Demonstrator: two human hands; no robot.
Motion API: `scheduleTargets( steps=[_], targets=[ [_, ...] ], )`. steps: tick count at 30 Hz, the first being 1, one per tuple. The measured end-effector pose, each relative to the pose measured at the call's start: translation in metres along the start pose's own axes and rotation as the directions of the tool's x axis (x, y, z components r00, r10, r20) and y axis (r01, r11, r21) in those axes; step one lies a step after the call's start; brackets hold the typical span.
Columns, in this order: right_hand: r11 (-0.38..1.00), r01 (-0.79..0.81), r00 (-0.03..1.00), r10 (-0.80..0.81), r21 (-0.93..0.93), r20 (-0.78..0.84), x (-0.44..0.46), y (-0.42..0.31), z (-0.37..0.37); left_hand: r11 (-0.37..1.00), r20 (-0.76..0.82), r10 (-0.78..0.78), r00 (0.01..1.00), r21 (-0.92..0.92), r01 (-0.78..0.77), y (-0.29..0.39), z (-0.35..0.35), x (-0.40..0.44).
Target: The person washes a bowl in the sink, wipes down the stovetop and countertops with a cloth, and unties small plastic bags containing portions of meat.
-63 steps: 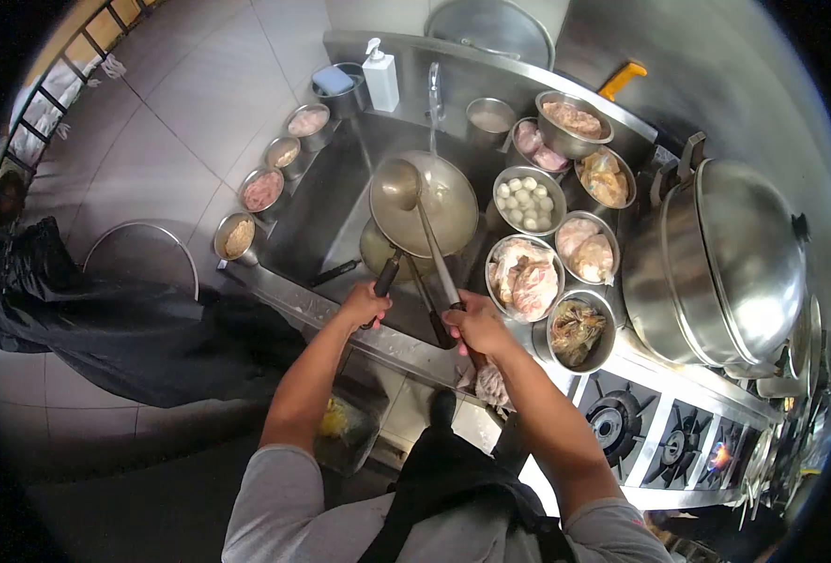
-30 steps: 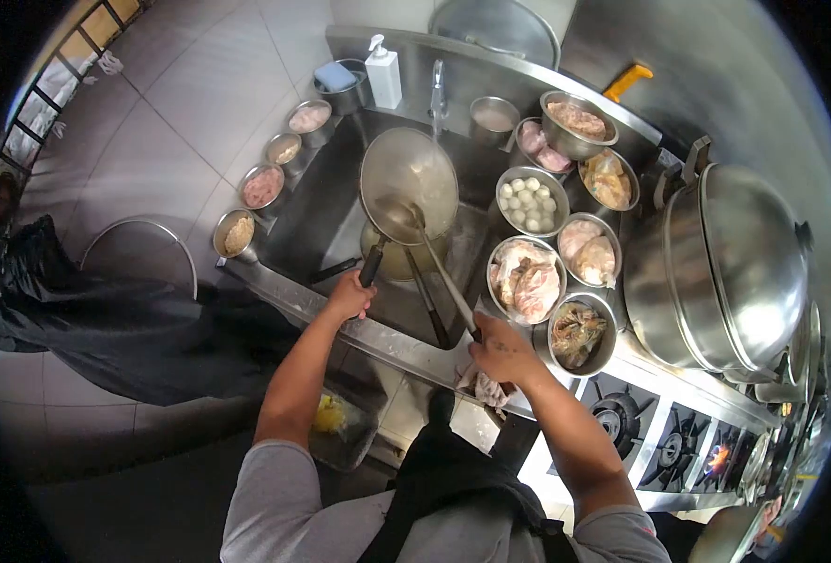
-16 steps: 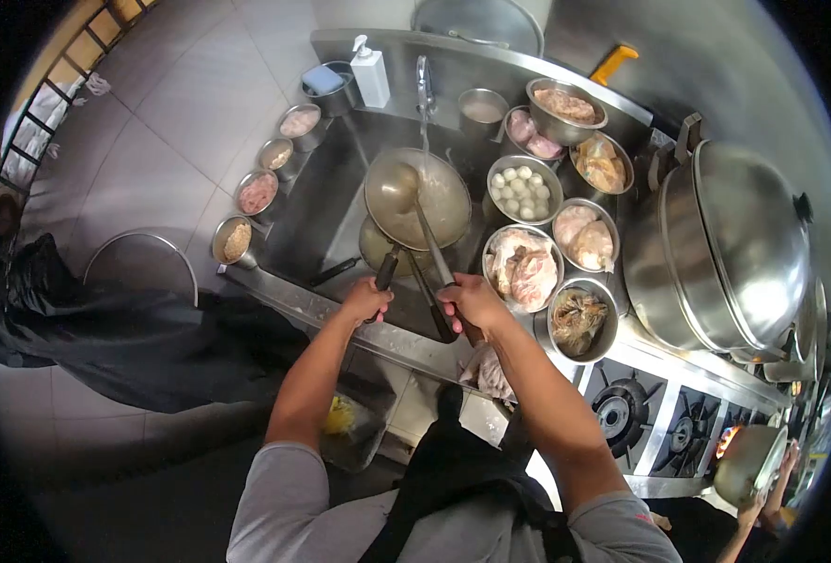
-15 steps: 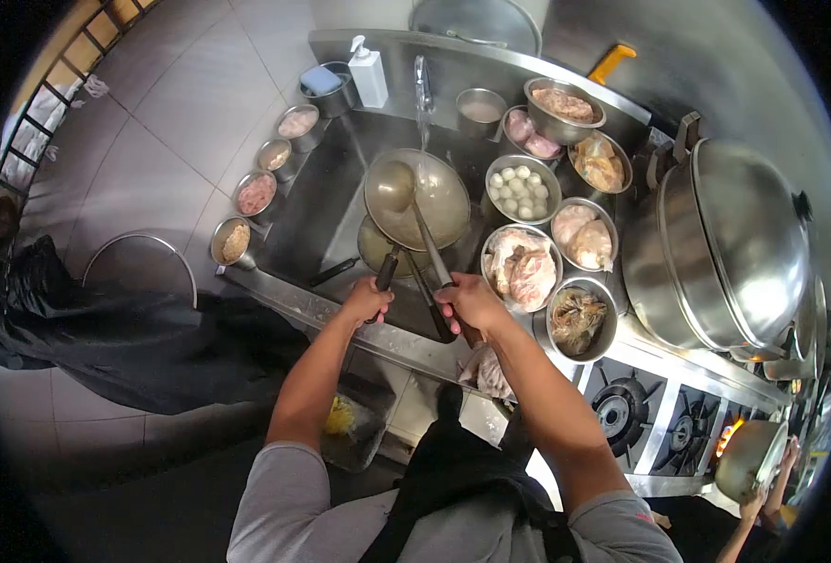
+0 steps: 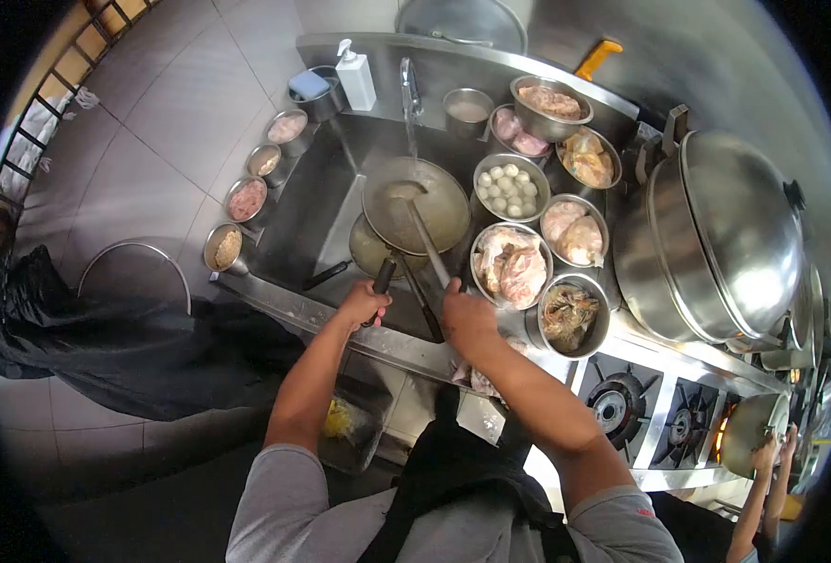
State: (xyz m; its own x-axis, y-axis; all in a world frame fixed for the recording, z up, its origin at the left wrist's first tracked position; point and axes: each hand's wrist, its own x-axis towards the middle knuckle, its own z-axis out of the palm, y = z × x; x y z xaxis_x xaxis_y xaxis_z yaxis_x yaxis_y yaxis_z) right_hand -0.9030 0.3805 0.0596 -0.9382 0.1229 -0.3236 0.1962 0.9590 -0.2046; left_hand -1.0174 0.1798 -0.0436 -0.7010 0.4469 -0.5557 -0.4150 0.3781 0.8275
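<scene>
My left hand (image 5: 365, 305) is closed around the dark handle of a round metal wok (image 5: 445, 218), tilted over the sink (image 5: 317, 202). Water from the tap (image 5: 410, 92) runs into the wok, and cloudy liquid lies inside. In my right hand (image 5: 469, 321) is the long handle of a ladle (image 5: 425, 233); its bowl dips into the wok, partly under the liquid. Beneath the wok sits another pan (image 5: 366, 251), mostly covered, and black handles stick out towards the sink's front edge.
Steel bowls of raw meat (image 5: 514, 267), white balls (image 5: 506, 191) and shrimp (image 5: 568, 317) line the right side. Smaller bowls (image 5: 246, 200) stand along the left edge. A large lidded steamer (image 5: 706, 239) and gas burners (image 5: 612, 408) lie right. Another person's hands (image 5: 774, 452) hold a pot.
My right hand has turned, knuckles up, and the ladle's bowl has tipped over and sunk lower into the wok. My left hand keeps its grip. The other person's pot has shifted slightly.
</scene>
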Motion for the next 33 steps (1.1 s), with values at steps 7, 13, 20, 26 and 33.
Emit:
scheduleTargets(
  steps=[7,13,20,26,33],
  targets=[
    [0.991,0.065,0.990,-0.080,0.120,0.120,-0.068,0.026,-0.006,0.996,0.002,-0.050,0.999,-0.072,0.050,0.006,-0.003,0.000],
    [0.737,0.224,0.974,-0.192,0.638,-0.120,0.049,0.014,0.070,0.996,-0.006,-0.090,0.996,-0.015,0.090,0.009,0.014,-0.007],
    [0.170,-0.256,0.967,0.029,0.952,0.255,0.020,-0.007,0.011,0.991,0.074,-0.130,0.989,0.029,0.128,0.007,0.023,0.007],
    [0.624,0.103,0.993,-0.111,0.775,-0.043,0.058,0.022,0.079,0.991,0.010,-0.131,0.991,0.039,0.131,0.016,0.025,-0.009],
    [0.794,0.193,0.981,-0.135,0.576,-0.142,-0.012,0.034,0.065,0.990,0.008,-0.136,0.991,0.023,0.136,0.005,0.015,-0.004]
  ],
)
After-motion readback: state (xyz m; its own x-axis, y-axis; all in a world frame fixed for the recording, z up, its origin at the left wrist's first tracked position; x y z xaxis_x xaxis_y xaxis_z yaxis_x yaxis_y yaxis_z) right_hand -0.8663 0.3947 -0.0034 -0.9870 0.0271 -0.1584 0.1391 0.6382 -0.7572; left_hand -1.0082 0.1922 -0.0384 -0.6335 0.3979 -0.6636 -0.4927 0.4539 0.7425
